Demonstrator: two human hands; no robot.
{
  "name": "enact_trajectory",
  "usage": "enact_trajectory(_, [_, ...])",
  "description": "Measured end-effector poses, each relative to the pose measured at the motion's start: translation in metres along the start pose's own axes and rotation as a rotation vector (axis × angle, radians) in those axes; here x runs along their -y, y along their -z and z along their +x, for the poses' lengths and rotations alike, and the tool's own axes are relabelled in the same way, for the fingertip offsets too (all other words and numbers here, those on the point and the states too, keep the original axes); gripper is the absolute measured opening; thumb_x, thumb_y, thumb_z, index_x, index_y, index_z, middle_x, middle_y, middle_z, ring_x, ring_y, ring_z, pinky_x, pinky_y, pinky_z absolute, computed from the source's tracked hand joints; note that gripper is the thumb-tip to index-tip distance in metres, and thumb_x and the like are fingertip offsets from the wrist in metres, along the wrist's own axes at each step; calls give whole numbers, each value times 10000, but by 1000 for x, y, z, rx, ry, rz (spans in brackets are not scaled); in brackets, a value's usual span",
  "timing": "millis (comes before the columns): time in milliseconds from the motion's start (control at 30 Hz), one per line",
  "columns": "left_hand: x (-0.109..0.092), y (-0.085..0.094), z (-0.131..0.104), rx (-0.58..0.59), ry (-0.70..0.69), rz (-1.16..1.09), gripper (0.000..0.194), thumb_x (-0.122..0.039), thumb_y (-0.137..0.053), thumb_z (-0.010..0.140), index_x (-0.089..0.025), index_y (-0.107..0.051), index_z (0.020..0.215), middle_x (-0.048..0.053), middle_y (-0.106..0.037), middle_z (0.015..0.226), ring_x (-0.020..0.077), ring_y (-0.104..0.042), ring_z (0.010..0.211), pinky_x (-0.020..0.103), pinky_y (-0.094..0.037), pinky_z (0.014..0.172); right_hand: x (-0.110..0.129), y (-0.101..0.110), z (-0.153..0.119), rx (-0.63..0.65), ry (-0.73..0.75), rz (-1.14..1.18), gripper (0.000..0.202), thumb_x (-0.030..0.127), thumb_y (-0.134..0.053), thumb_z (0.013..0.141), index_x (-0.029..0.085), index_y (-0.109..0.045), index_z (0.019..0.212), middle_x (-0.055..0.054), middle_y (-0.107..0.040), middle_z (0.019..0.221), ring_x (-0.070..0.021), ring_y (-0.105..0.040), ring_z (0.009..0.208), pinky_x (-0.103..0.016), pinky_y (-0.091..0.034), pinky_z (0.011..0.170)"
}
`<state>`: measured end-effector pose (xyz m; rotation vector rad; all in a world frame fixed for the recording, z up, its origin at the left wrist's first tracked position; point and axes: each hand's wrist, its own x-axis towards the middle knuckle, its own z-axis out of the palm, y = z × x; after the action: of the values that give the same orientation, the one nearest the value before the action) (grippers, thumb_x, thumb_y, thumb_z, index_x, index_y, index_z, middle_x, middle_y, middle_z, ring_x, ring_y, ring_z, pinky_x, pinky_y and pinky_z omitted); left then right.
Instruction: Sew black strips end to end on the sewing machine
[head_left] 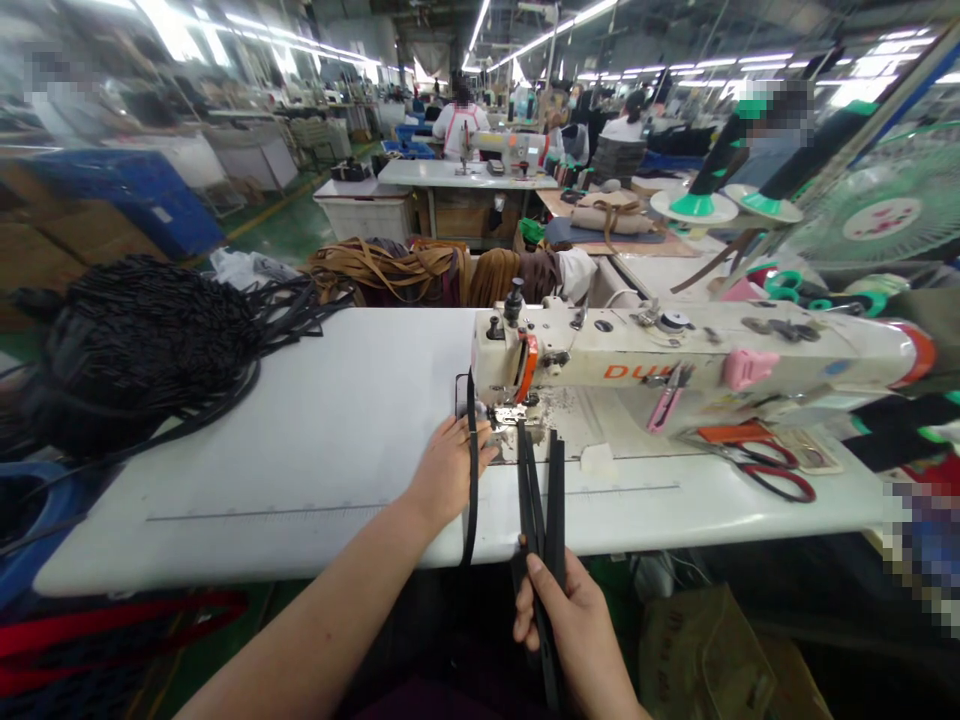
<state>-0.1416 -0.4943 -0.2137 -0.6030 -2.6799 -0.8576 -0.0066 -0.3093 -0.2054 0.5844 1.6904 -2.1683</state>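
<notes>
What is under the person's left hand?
White tabletop shows around the left hand, and a black strap crosses over its fingers. Whatever lies beneath the hand is covered.

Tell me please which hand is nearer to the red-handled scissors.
Right: the right hand, holding black strips, is left of the scissors, near the front edge of the table. The left hand is farther left, by the needle end of the sewing machine.

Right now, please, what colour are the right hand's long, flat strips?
The strips are black (head view).
</notes>
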Motion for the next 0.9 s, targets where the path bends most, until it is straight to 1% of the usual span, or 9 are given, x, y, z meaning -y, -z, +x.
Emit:
enact_trajectory(133, [0, 0, 2, 5, 1, 14, 264, -256, -518, 1035, -228, -663, 1254, 61, -688, 1332, 255, -542, 1377, 522, -404, 1203, 1, 0, 0, 10, 1, -2, 710, 722, -814, 690, 154, -600, 1057, 43, -641, 556, -120, -585, 388, -192, -408, 358])
enact_trajectory(300, [3, -3, 4, 0, 17, 35, 278, -274, -522, 1035, -214, -660, 1268, 74, -671, 1367, 271, -517, 1404, 547, -389, 1212, 3, -2, 0, 26, -5, 1, 621, 714, -826, 679, 179, -598, 899, 31, -644, 566, -130, -601, 398, -196, -412, 351])
enact_trajectory(367, [4, -4, 5, -1, 20, 30, 289, -275, -526, 1032, -216, -653, 1285, 77, -668, 1372, 273, -509, 1411, 552, -387, 1214, 3, -3, -1, 27, -9, 6, 589, 690, -832, 691, 182, -598, 879, 27, -649, 583, -132, -614, 418, -196, -421, 356])
enact_trajectory(467, [8, -6, 6, -22, 19, -10, 288, -275, -516, 1033, -221, -661, 1276, 73, -682, 1352, 267, -528, 1394, 537, -398, 1214, 3, -3, -1, 49, -23, 19, 584, 671, -835, 700, 175, -616, 914, 27, -648, 589, -130, -611, 417, -198, -425, 358])
enact_trajectory(600, [21, -10, 13, -85, 18, -137, 262, -219, -473, 1027, -212, -715, 1127, 65, -729, 1238, 238, -613, 1294, 461, -480, 1160, 2, -1, -2, 98, -31, 30, 631, 644, -833, 723, 161, -618, 1068, 34, -655, 589, -131, -606, 404, -201, -426, 362])
enact_trajectory(667, [29, -12, 21, -111, 50, -185, 268, -171, -473, 1002, -202, -720, 1103, 73, -725, 1228, 226, -641, 1244, 425, -509, 1129, 2, -1, -2, 121, -35, 28, 642, 630, -830, 734, 162, -607, 1113, 33, -661, 594, -136, -609, 401, -205, -427, 362])
enact_trajectory(767, [40, -12, 41, -92, 139, -178, 284, -127, -517, 947, -194, -718, 1136, 88, -706, 1254, 243, -639, 1237, 422, -510, 1123, 3, -3, -1, 140, -35, 17, 628, 642, -821, 736, 163, -609, 1081, 33, -657, 590, -136, -608, 400, -207, -425, 364])
enact_trajectory(833, [45, -10, 57, -66, 185, -159, 294, -143, -545, 933, -196, -714, 1168, 91, -700, 1276, 269, -627, 1256, 441, -501, 1128, 3, -6, 0, 132, -26, 10, 625, 659, -820, 725, 162, -607, 1038, 35, -651, 588, -130, -601, 397, -205, -421, 363])
enact_trajectory(900, [49, -9, 73, -55, 210, -154, 290, -206, -567, 944, -206, -708, 1198, 83, -710, 1268, 287, -636, 1238, 457, -503, 1119, 4, -9, 3, 115, -15, 3, 628, 671, -821, 713, 164, -603, 1012, 38, -649, 588, -124, -595, 397, -202, -416, 365])
